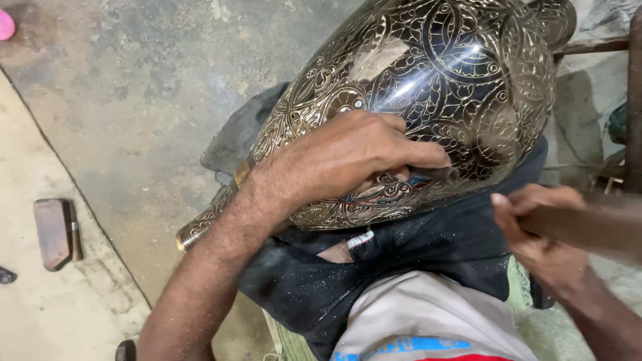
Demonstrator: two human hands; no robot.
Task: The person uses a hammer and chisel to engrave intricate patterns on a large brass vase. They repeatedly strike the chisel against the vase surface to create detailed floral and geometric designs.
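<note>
A large brass vase, black with engraved floral patterns, lies on its side across a dark cloth over my lap. My left hand rests on the vase's lower side, fingers pinched around a thin metal chisel whose tip touches the engraved surface. My right hand is to the right, just off the vase, closed around a wooden handle that is blurred with motion. The handle's head is out of view.
A worn concrete floor lies to the left. A small brown block with a metal tool sits on a pale mat at the left edge. A pink object shows at the top left corner. Wooden pieces stand at the right edge.
</note>
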